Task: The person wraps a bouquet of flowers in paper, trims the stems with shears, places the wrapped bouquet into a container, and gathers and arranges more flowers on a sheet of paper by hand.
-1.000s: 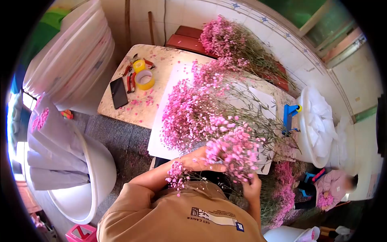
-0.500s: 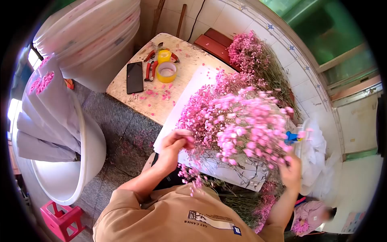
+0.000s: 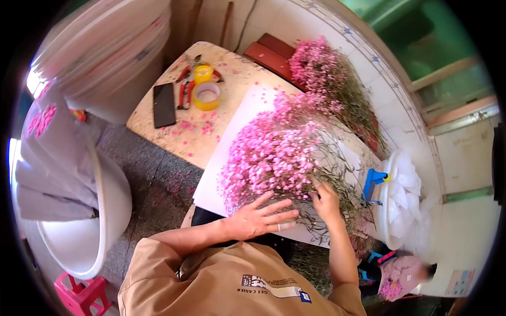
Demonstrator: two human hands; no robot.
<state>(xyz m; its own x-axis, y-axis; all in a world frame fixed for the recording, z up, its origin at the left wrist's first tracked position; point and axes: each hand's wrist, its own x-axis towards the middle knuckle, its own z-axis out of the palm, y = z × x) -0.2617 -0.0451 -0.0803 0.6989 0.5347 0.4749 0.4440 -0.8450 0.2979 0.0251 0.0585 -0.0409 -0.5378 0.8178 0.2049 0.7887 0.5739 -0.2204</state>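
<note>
A broad heap of pink flowers [image 3: 269, 152] lies over white paper [image 3: 211, 181] on the worktable, blossoms towards the left and green stems [image 3: 345, 195] towards the right. My left hand [image 3: 258, 218] is spread open with nothing in it, palm down at the heap's near edge, a ring on one finger. Bent around the stems just below the blossoms, my right hand [image 3: 325, 200] has thumb and fingers closed; what it pinches is partly hidden among the stems.
A phone [image 3: 164, 105], yellow tape [image 3: 206, 96] and red-handled pruners [image 3: 184, 95] lie on the table's left. A blue tape dispenser [image 3: 372, 184] stands at its right edge. White tubs [image 3: 113, 195] flank the table. Another person [image 3: 400, 276] sits at the lower right.
The flowers that were raised in my right hand now lie on the heap. My right hand has moved left to the stems; my left hand has moved right and spread its fingers.
</note>
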